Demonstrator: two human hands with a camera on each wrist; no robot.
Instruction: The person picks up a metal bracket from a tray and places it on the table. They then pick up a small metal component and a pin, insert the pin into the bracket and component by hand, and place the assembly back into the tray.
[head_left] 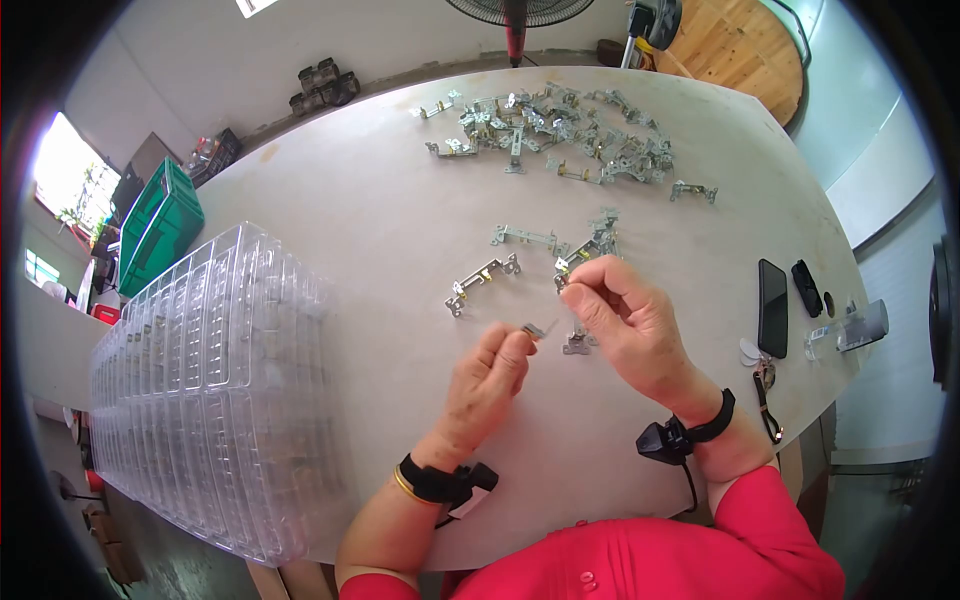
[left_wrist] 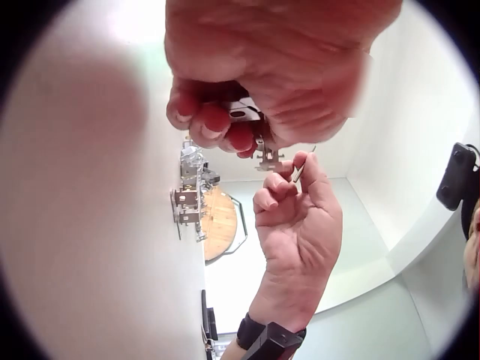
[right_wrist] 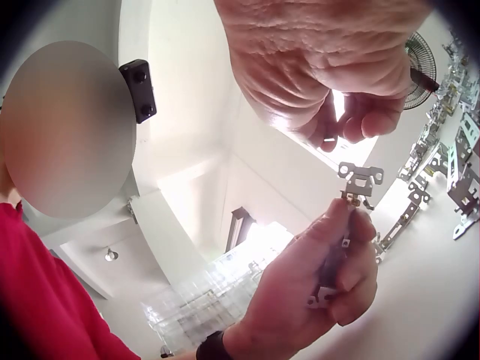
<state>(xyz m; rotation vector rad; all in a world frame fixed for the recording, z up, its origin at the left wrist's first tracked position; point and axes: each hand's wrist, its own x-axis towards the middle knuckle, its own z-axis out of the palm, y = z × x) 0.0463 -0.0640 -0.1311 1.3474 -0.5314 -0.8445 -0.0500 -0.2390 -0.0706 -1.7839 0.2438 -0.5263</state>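
My left hand (head_left: 482, 385) grips a metal bracket, its fingers curled round the middle; one end of the bracket (right_wrist: 361, 177) sticks out past the thumb in the right wrist view. Up and to the right of it, my right hand (head_left: 638, 335) pinches a small, thin metal piece (left_wrist: 301, 171) between thumb and fingertips. That piece and the bracket are apart. Two loose brackets, one (head_left: 484, 282) and another (head_left: 526, 237), lie beyond my hands, and more metal parts (head_left: 577, 344) lie beside and partly behind the right hand.
A large heap of brackets (head_left: 540, 120) covers the far middle of the table. Stacked clear plastic trays (head_left: 210, 390) stand at the left, with a green crate (head_left: 162, 215) behind. A phone (head_left: 772, 308), keys (head_left: 764, 376) and a clear bottle (head_left: 848, 332) are at the right.
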